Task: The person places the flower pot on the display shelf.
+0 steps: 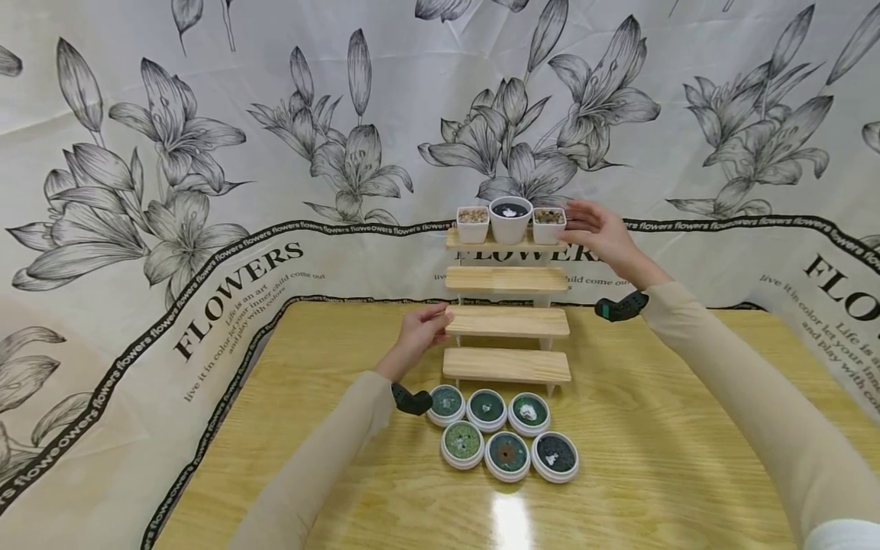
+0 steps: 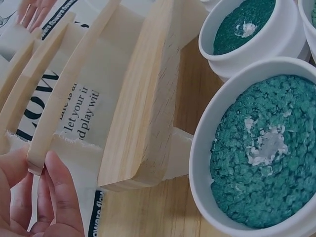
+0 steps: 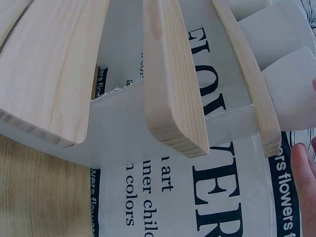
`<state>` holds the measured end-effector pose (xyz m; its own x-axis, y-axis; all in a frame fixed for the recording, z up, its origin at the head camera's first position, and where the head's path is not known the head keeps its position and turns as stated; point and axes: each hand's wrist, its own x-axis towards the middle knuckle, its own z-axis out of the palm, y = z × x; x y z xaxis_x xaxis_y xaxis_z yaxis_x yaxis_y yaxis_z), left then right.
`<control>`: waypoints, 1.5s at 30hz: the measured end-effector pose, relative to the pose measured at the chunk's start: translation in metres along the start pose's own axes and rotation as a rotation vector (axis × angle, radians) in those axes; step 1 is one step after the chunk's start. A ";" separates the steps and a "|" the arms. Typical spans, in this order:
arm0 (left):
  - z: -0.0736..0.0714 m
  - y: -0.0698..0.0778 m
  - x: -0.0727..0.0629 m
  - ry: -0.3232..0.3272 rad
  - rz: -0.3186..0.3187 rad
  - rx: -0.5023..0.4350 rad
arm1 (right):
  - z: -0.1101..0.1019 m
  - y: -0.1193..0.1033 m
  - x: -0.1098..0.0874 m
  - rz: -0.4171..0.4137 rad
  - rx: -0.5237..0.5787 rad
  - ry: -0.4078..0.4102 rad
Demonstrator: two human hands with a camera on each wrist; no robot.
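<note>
A tiered wooden stand [image 1: 507, 365] with pale plank steps stands on the table. My left hand [image 1: 422, 330] pinches the left end of its second plank from the bottom, thumb on one side and fingers on the other, as the left wrist view shows. On the top plank sit a square white pot [image 1: 473, 233] with pebbles, a round white pot [image 1: 509, 229] with dark filling, and another square pebble pot [image 1: 549, 232]. Beside that right-hand pot is my right hand [image 1: 603, 237], its fingers extended along the pot's side; most of this hand lies outside the right wrist view.
Several round white pots [image 1: 487, 411] with green or dark textured filling stand in two rows before the stand. Behind the wooden table [image 1: 660, 428] hangs a flower-printed cloth [image 1: 385, 92]. The lower three planks bear no pots.
</note>
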<state>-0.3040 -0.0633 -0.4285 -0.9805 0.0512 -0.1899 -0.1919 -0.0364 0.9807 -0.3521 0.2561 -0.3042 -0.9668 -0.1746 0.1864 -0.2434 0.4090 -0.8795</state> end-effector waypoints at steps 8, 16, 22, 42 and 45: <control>0.000 0.002 0.002 -0.011 0.016 -0.029 | -0.010 0.003 -0.014 -0.051 -0.051 0.060; -0.001 -0.004 -0.001 -0.010 0.028 -0.025 | 0.001 0.010 -0.043 -0.104 -0.051 0.066; -0.002 -0.007 0.000 -0.003 0.032 -0.031 | 0.011 0.016 -0.059 -0.187 -0.002 0.098; -0.001 -0.002 0.001 -0.018 0.024 -0.074 | 0.052 0.044 -0.112 -0.294 0.303 0.034; -0.001 -0.004 0.001 -0.017 0.011 -0.076 | 0.060 0.046 -0.120 -0.278 0.316 0.021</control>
<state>-0.3041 -0.0645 -0.4326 -0.9818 0.0677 -0.1776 -0.1844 -0.1126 0.9764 -0.2432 0.2423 -0.3936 -0.8697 -0.2200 0.4420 -0.4631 0.0534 -0.8847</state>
